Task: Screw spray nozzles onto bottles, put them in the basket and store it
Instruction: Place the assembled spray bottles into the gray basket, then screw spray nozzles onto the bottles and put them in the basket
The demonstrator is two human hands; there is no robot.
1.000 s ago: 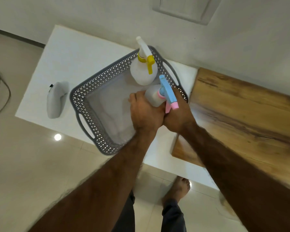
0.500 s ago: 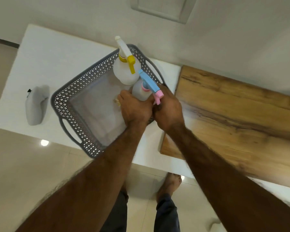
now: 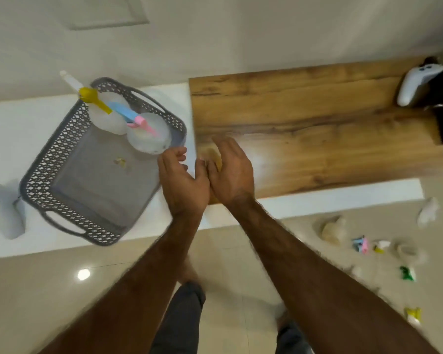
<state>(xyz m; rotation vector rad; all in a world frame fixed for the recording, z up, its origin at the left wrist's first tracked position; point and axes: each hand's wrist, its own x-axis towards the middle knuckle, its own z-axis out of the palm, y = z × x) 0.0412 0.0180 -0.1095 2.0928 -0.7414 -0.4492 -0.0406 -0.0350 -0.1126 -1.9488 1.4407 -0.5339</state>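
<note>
A grey lattice basket [image 3: 54,169] sits on the white table. Two clear bottles stand in its far corner: one with a yellow and white nozzle [image 3: 88,94] and one with a blue and pink nozzle [image 3: 149,139]. My left hand [image 3: 182,180] hovers open at the basket's right rim, just below the blue and pink bottle and apart from it. My right hand [image 3: 230,167] is open beside it, over the wooden board [image 3: 317,129]. Both hands hold nothing.
Loose bottles [image 3: 330,229] and spray nozzles [image 3: 359,244] lie on the tiled floor at the right. A white controller [image 3: 417,84] rests at the board's far right, another [image 3: 4,210] left of the basket. A small scrap [image 3: 120,161] lies inside the basket.
Both hands let go of the blue and pink bottle, which now stands in the basket, and pulled back to the right. The view swung right, showing the floor items.
</note>
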